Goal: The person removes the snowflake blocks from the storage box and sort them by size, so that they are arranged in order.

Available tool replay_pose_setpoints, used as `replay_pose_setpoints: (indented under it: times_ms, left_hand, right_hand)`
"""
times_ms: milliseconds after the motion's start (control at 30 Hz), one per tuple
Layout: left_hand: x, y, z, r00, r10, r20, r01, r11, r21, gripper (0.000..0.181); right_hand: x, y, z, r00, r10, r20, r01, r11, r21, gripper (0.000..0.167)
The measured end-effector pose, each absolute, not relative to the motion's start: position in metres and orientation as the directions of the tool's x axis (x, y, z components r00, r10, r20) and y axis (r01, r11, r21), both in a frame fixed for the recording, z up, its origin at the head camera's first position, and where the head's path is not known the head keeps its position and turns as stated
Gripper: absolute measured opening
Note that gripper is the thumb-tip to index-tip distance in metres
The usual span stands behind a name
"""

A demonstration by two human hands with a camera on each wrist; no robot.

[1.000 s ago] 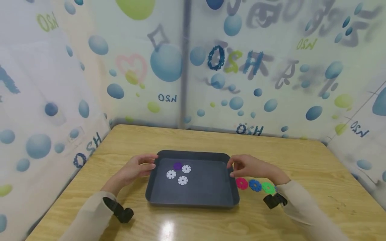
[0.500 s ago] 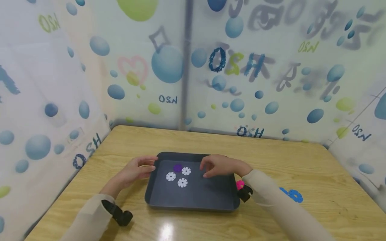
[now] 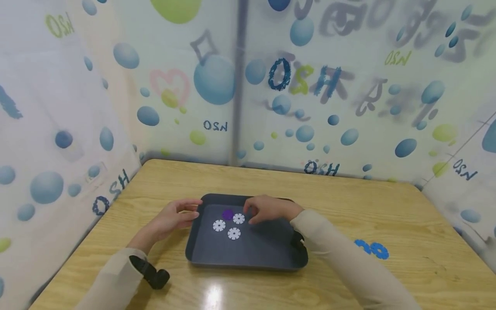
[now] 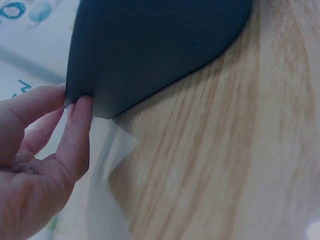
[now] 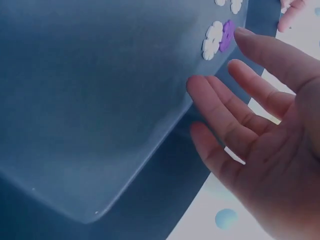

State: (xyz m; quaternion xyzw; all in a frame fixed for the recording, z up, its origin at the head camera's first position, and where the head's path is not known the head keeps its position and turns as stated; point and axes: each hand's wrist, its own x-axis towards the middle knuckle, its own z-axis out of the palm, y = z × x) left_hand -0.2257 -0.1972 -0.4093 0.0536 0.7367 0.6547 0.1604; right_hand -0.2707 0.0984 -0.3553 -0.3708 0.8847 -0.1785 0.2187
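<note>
Right fingers (image 5: 217, 112) loosely spread | white disc (image 3: 238, 218) near tips | left fingers (image 4: 77, 127) straight, touching tray (image 4: 155, 45)

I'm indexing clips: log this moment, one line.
left hand: touches tray | right hand: over tray, empty | inside: purple disc, three white discs

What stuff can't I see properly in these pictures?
Head view: part of one blue disc, hidden by the right sleeve.
Head view: the edge pattern of the purple disc, too small and dark.
Right wrist view: two white discs, cut off by the top edge.
Left wrist view: inside the tray, hidden by its wall.
</note>
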Motion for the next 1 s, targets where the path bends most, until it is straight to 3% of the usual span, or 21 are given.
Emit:
replay_pose_setpoints:
  times_ms: [600, 1000]
  left_hand:
    - [-0.223, -0.198, -0.41, -0.946, 0.287, -0.152, -0.113, 0.148, 0.982, 0.049]
    - [-0.225, -0.196, -0.41, -0.941, 0.303, -0.15, -0.114, 0.133, 0.985, 0.05]
  right_hand:
    - [-0.284, 0.065, -0.36, -0.598, -0.757, -0.263, -0.65, 0.65, -0.394, 0.029]
    - [-0.283, 0.057, -0.371, -0.615, -0.744, -0.261, -0.708, 0.667, -0.234, 0.029]
